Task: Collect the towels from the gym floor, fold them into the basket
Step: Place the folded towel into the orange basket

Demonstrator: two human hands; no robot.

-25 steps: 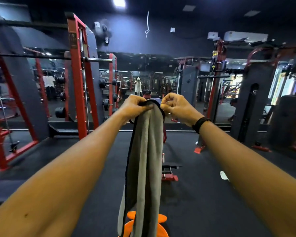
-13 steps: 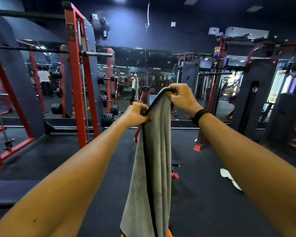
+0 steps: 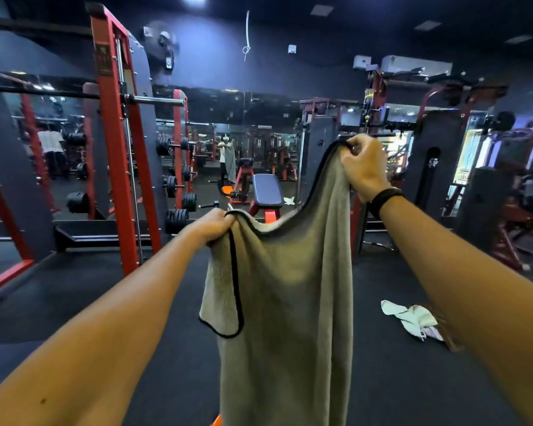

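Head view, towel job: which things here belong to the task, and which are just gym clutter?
Task things:
- grey towel, held up by left hand and right hand
- pale towel crumpled on the floor

Just there:
- bench
- red rack
- weight plates
- mirror

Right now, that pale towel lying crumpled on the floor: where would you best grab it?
Come from above and pinch a raised fold near the middle of the pale towel. It lies crumpled flat on the floor, so no edge hangs free, and the bunched ridges stand up.
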